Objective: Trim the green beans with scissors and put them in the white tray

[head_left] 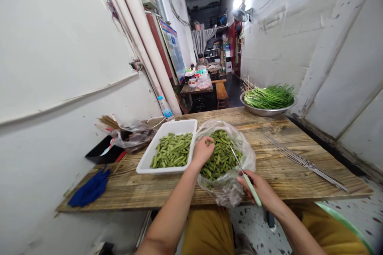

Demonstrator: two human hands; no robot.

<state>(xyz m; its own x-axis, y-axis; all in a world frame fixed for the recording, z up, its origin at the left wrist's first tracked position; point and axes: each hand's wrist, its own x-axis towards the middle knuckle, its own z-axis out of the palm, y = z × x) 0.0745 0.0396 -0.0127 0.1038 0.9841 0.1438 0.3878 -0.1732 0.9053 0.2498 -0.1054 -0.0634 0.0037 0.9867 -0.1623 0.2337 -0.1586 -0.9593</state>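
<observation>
Forearms point(176, 207) extend, right fingers point(241, 181) clamping a bladed tool point(249, 186), left fingers point(208, 140) together over pods point(220, 156).

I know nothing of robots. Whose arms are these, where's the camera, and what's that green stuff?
No machine here: these bare arms belong to a person, whose head carries the camera, looking forward and down. On the brown wooden table, a white rectangular plastic tub of green pods stands beside a clear plastic bag holding more. Thin metal rods lie to the right; a round metal bowl of long green stalks stands at the far right. The right hand grips a metal-bladed tool with a pale green handle. The left hand is at the bag; whether it pinches anything is unclear.
</observation>
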